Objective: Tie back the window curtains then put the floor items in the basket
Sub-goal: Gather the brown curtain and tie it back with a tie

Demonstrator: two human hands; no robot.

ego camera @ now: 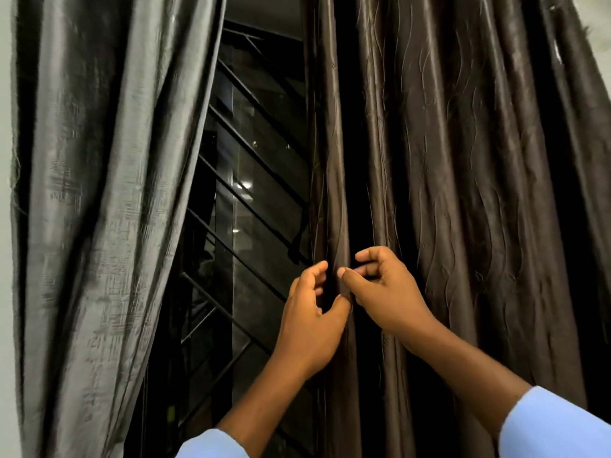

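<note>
Apparently gathering it for tying, both hands, left hand and right hand, pinch the brown curtain's inner fold between fingers.

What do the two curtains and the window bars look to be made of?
Left curtain: grey glossy woven fabric, slubby crosshatch sheen, possibly faux silk. Right curtain: brown satin-like fabric with wavy stitched lines. Window bars: dark, probably painted metal.

left curtain: glossy grey cloth, faint crosshatch slub weave
right curtain: satin-sheen dark brown cloth, thin wavy raised lines
window grille, centre: dark matt metal bars
pane: smooth reflective glass
sleeves, lower edge: matt pale blue cloth
</note>
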